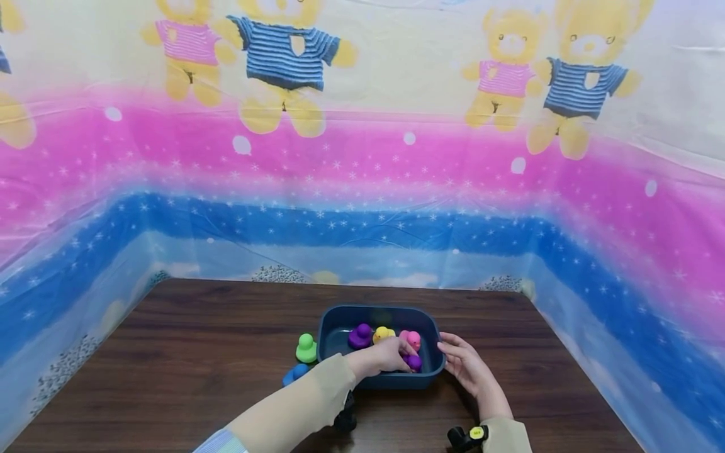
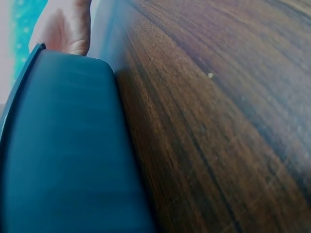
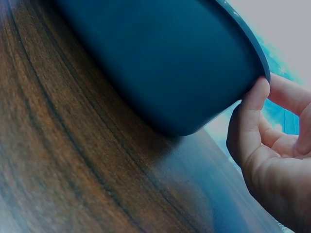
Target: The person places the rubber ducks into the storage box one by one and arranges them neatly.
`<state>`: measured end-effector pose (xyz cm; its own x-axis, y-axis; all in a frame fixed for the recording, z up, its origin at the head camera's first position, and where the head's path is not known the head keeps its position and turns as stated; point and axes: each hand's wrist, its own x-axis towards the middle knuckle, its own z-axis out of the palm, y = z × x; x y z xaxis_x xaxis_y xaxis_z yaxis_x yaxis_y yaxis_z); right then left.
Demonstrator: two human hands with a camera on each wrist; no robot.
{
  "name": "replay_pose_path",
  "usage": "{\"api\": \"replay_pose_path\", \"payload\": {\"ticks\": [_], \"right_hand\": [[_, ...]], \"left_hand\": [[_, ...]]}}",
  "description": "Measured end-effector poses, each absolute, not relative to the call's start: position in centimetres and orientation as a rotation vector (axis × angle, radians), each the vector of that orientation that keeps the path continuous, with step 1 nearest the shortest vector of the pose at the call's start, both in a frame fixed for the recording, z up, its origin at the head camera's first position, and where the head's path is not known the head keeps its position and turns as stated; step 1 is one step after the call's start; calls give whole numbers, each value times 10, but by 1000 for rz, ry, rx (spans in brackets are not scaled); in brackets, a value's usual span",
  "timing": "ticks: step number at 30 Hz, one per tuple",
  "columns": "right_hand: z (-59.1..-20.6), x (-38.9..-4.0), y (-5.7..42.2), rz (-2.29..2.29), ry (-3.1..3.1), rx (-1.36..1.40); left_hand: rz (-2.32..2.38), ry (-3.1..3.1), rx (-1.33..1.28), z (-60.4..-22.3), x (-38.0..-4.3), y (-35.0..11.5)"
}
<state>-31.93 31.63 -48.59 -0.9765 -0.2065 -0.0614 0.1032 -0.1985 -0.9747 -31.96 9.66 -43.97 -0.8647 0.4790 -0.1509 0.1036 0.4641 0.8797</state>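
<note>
A dark blue-grey plastic tub stands on the table, with several toy ducks inside. My left hand reaches over its near rim and pinches a purple duck at the right end. Behind that hand, a purple duck, a yellow duck and a pink duck sit in the tub. At the tub's right end, my right hand holds the rim, its thumb against the outside in the right wrist view. The left wrist view shows the tub's outer wall and hides the left fingers.
Left of the tub, a green duck and a blue duck stand on the dark wooden table. The left forearm partly covers the blue one. A bear-print cloth hangs round the table's back and sides.
</note>
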Motion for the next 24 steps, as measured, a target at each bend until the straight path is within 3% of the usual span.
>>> {"api": "replay_pose_path", "payload": {"ticks": [14,24], "right_hand": [[-474,-314,312,-2279,1801,-19],[-476,-316,314,-2268,1822,-25]], "left_hand": [[1315,2327,560,-431,-317,88],[1155,2324,758,-401,-324,39]]}}
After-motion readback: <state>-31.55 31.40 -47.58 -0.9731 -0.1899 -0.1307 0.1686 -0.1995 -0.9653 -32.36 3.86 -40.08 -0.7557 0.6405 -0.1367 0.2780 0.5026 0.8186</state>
